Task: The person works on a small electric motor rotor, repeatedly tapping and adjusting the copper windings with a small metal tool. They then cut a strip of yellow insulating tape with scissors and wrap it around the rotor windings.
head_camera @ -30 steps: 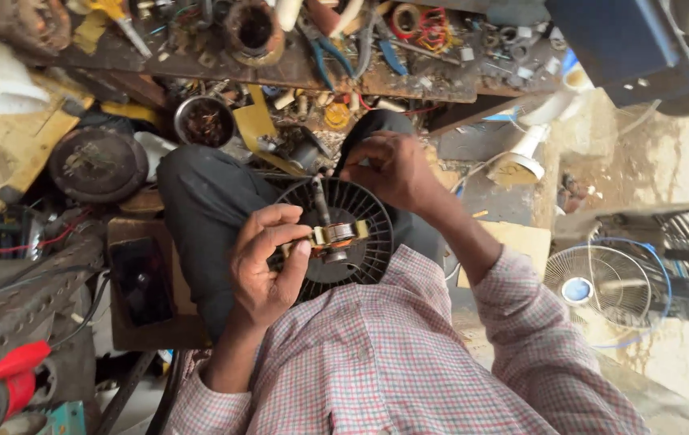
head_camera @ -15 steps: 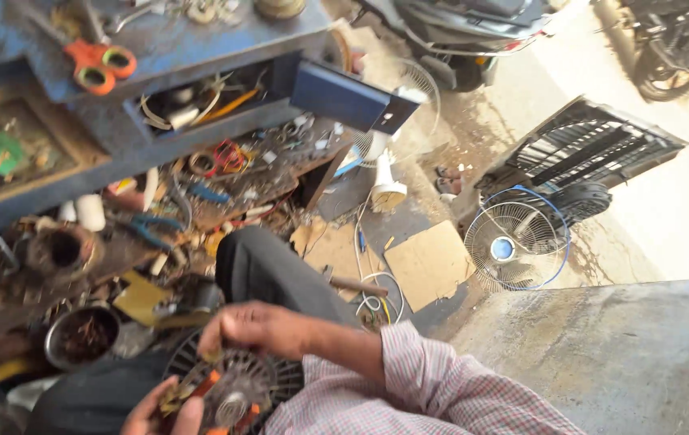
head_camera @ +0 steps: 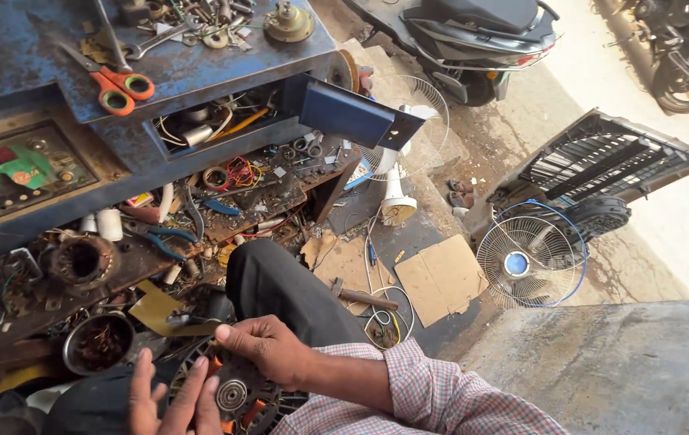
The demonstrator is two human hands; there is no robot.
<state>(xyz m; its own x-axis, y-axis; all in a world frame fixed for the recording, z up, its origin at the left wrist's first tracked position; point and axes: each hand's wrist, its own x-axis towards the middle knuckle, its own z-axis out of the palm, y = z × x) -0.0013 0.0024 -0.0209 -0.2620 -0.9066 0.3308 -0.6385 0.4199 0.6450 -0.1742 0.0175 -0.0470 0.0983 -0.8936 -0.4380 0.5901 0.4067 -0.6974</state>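
Observation:
A round black ribbed fan motor disc point(head_camera: 240, 395) with orange pieces and a small metal hub lies on my lap at the bottom of the head view, over my dark trouser knee point(head_camera: 280, 286). My right hand point(head_camera: 268, 348), with a checked sleeve behind it, is curled over the disc's upper rim and grips it. At the disc's left edge my left hand point(head_camera: 169, 399) rests with its fingers straight and apart, touching the disc without closing on it. The disc's lower part is cut off by the frame.
A cluttered blue workbench point(head_camera: 30, 48) carries orange-handled scissors point(head_camera: 119, 84), an open drawer point(head_camera: 356, 113), a motor stator point(head_camera: 78, 262) and a metal bowl point(head_camera: 99, 342). On the floor are a hammer point(head_camera: 356, 296), cardboard point(head_camera: 441, 278), a white fan point(head_camera: 397, 201), a blue-rimmed fan point(head_camera: 530, 258), a black grille point(head_camera: 602, 161). A scooter point(head_camera: 481, 32) stands behind.
The view has swung from my lap out to the bench and floor. The disc now sits at the bottom edge; my left hand's fingers have straightened while my right hand stays on the rim.

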